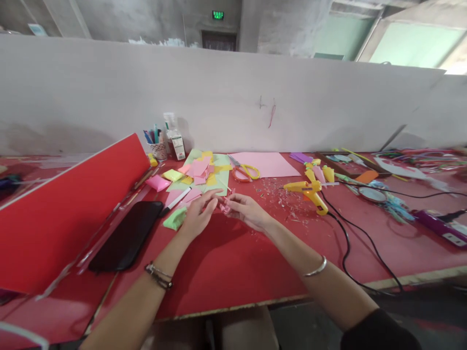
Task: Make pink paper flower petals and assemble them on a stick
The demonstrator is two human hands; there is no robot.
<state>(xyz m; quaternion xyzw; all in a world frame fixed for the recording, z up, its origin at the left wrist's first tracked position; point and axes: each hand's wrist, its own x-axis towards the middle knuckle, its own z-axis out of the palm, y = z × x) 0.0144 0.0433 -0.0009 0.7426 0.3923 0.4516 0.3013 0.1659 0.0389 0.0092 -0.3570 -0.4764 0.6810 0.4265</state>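
Observation:
My left hand (199, 211) and my right hand (248, 210) meet over the red table (233, 272), fingers pinched together on a small pink paper piece (225, 207) held between them. A folded green paper (175, 218) lies just left of my left hand. Behind the hands sits a heap of pink, yellow and green paper scraps (200, 172). A white marker pen (175, 201) lies beside the heap.
A black phone (126, 234) lies left, next to a red board (65, 209). Orange scissors (243, 171) rest on a pink sheet (266, 164). A yellow glue gun (310, 190) with black cable stands right. A pen cup (157, 146) and bottle stand by the wall.

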